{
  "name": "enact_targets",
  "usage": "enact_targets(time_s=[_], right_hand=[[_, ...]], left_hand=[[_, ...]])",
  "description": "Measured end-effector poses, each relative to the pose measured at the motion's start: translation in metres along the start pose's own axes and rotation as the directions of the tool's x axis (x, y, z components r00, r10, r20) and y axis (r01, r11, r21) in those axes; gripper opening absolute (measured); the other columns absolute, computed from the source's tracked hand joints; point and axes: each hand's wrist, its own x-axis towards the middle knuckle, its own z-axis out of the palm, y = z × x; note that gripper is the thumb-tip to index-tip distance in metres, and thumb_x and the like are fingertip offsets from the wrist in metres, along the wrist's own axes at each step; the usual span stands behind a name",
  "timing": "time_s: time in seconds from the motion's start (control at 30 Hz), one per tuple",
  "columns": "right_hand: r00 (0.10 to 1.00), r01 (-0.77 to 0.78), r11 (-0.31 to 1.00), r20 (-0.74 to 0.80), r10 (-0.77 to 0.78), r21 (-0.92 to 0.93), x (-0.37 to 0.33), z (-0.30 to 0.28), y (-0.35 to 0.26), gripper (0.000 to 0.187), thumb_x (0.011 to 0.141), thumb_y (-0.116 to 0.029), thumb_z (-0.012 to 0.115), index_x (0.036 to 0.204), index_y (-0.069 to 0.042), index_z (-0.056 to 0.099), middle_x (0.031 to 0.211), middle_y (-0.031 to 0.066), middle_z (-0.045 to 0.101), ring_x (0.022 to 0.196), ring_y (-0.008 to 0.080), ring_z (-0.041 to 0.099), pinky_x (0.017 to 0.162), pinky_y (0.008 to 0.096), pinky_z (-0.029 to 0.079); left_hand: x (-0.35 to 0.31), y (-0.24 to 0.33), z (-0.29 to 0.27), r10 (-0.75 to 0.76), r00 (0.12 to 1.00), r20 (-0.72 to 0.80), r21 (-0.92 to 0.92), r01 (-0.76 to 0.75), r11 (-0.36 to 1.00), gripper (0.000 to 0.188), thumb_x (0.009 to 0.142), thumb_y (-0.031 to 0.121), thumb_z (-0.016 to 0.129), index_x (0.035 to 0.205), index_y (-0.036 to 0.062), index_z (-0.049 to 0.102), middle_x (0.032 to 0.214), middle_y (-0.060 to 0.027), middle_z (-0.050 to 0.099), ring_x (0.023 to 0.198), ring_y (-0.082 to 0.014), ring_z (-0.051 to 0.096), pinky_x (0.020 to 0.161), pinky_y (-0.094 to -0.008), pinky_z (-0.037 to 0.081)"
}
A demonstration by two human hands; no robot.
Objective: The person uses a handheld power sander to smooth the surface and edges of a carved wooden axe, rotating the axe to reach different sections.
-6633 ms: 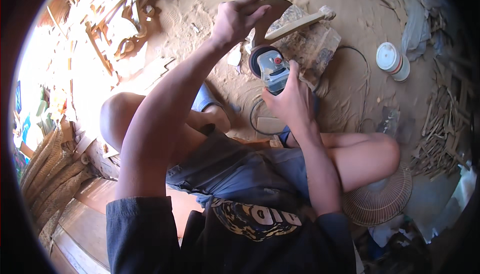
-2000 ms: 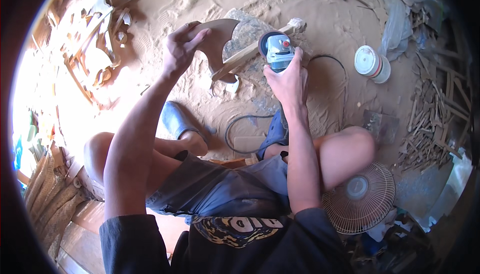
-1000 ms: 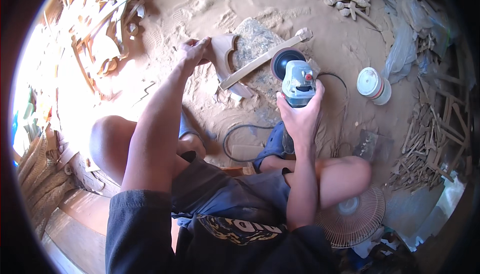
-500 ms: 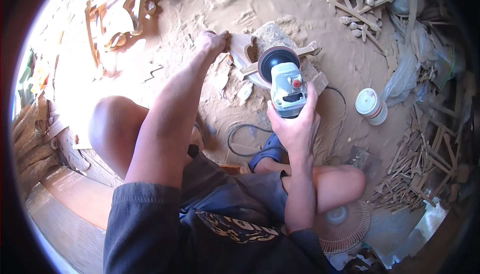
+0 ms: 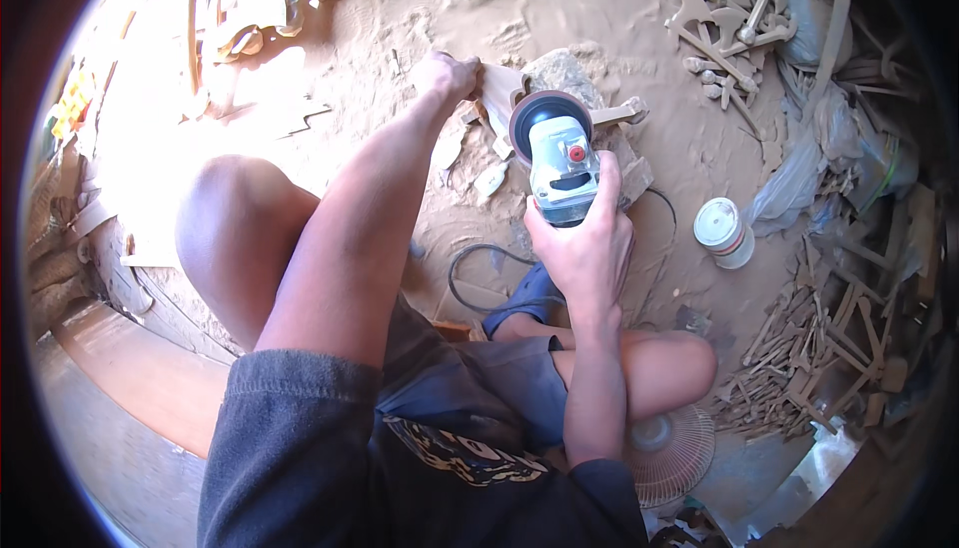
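My right hand [image 5: 584, 248] is closed round the rear of a grey angle grinder [image 5: 557, 160] with a red button on top. Its dark round sanding disc [image 5: 524, 133] overlaps the edge of a curved, pale wooden piece [image 5: 498, 88]. The fingers of my left hand [image 5: 447, 76] grip that piece at its far left end. Whether the disc presses on the wood, I cannot tell. A rough stone block [image 5: 561, 70] lies just behind the disc, and a knob-ended wooden bar [image 5: 624, 111] sticks out to its right.
A black cord [image 5: 455, 273] loops over the dusty ground near my blue shoe [image 5: 529, 298]. To the right stand a white tub [image 5: 721, 228], plastic bags [image 5: 789, 193] and a heap of thin wooden sticks [image 5: 784, 348]. Carved wooden parts [image 5: 734, 23] are piled at the far right. A round fan grille [image 5: 674, 458] lies by my knee.
My left hand and the wooden piece have shifted slightly right in view. The grinder sits a little farther left and up, so its disc covers more of the piece. Both grips stay the same.
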Motion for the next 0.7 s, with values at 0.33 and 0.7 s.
enact_targets(time_s=[0.33, 0.7], right_hand=[[1.000, 0.006, 0.996, 0.011, -0.005, -0.091, -0.001, 0.006, -0.010, 0.085, 0.077, -0.024, 0.087, 0.147, -0.003, 0.044, 0.103, 0.0274, 0.074, 0.090, 0.0450, 0.075, 0.075, 0.0534, 0.059], [1.000, -0.014, 0.992, 0.010, 0.015, -0.129, 0.010, 0.004, -0.005, 0.086, 0.076, -0.023, 0.087, 0.147, -0.001, 0.044, 0.101, 0.0269, 0.075, 0.090, 0.0432, 0.075, 0.075, 0.0523, 0.059]], left_hand=[[0.003, -0.002, 0.002, -0.025, 0.999, 0.038, -0.081, 0.028, 0.996, 0.038, 0.092, 0.039, 0.079, 0.089, 0.0007, 0.080, 0.081, -0.0109, 0.079, 0.071, -0.0193, 0.075, 0.073, -0.0328, 0.062], [-0.005, -0.001, -0.001, -0.002, 0.999, 0.049, -0.152, 0.009, 0.988, 0.038, 0.091, 0.036, 0.080, 0.086, -0.0018, 0.080, 0.079, -0.0128, 0.079, 0.068, -0.0192, 0.075, 0.071, -0.0315, 0.061]])
